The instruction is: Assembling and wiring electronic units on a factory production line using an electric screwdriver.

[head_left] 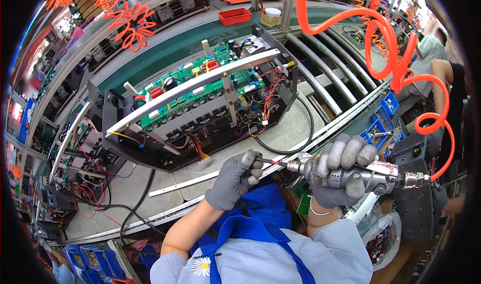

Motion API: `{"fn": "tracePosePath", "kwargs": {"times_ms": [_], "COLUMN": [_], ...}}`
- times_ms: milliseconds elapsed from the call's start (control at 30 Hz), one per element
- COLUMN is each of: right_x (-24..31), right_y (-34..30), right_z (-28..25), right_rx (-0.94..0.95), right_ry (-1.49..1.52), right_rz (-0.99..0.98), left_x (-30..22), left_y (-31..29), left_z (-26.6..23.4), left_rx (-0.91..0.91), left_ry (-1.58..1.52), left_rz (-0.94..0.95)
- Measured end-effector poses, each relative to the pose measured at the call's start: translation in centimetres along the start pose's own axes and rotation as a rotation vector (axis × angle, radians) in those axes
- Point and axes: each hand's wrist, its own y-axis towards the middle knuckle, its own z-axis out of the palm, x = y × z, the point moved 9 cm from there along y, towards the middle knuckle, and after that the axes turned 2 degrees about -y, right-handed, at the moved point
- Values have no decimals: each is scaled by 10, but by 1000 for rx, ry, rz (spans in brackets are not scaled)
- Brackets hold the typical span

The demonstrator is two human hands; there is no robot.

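Observation:
My right hand (345, 166), in a grey glove, is wrapped around the silver and black body of a pneumatic screwdriver (383, 176). The tool lies level, its long thin bit (274, 162) pointing left and an orange air hose joined to its back end. At the bit's tip, the fingers of my gloved left hand (234, 179) are closed in a pinch; whatever small thing they hold is hidden. Beyond both hands stands an open black metal chassis (175, 151) with a green circuit board (193, 91), wiring and a pale metal bar (193, 93) across its top.
Metal rollers (320, 91) adjoin the chassis on the right. Orange coiled hose (383, 48) hangs above. Blue bins (378, 126) of small parts stand at the right. Another open chassis (82, 146) sits at left. A black cable (310, 128) loops on the bench. Other people work at right.

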Motion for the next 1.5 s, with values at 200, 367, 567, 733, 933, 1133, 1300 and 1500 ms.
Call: {"fn": "tracePosePath", "kwargs": {"times_ms": [200,367,567,733,933,1133,1300,1500], "right_x": [16,43,70,84,73,61,46,32], "right_y": [12,26,54,73,80,91,101,123], "right_z": [-1,2,-5,-15,-13,-13,-17,-28], "right_rx": [49,-10,68,165,144,90,81,49], "right_ry": [-6,-113,-281,-183,-280,-327,-278,-288], "right_rz": [-67,-278,-394,-413,-420,-402,-346,-253], "left_x": [-8,-37,-90,-153,-178,-180,-179,-177], "left_y": [21,50,51,24,107,107,107,107], "left_z": [9,51,105,185,168,166,165,168], "left_rx": [-44,38,177,-285,-525,-522,-565,-519], "left_ry": [106,328,719,2003,2293,2199,2222,2191], "left_rz": [-24,-13,409,1639,827,893,792,739]}}
